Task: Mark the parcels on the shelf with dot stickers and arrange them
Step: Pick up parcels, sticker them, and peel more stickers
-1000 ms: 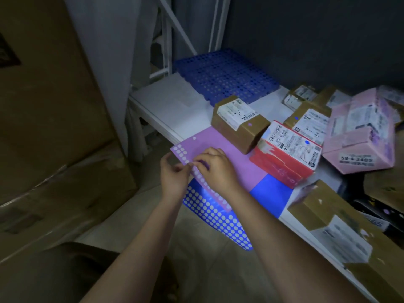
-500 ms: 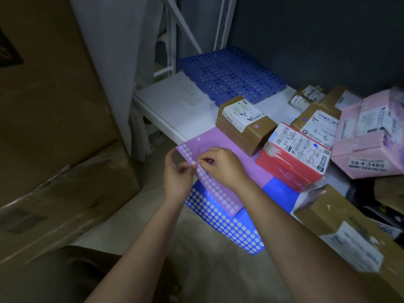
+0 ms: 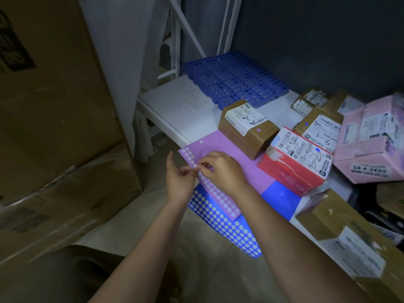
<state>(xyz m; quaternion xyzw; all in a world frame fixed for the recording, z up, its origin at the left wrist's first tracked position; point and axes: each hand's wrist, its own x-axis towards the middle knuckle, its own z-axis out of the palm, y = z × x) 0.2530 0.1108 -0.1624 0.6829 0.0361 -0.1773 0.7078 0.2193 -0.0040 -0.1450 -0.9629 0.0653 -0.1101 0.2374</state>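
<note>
Both hands meet at the near left edge of the purple sheet (image 3: 240, 169), which lies on the blue sheet (image 3: 229, 226) at the shelf (image 3: 175, 106) front. Left hand (image 3: 178, 178) pinches the sheet edge; right hand (image 3: 220, 169) pinches a dot there. Parcels (image 3: 247, 127) stand farther right.

My left hand (image 3: 180, 179) and right hand (image 3: 220, 171) were bare, with no gloves, rings or watch. Both forearms were uncovered as far as the frame showed, no sleeve reaching them. Dark, olive-brown clothing (image 3: 72, 274) covered my lap below the left arm.
</note>
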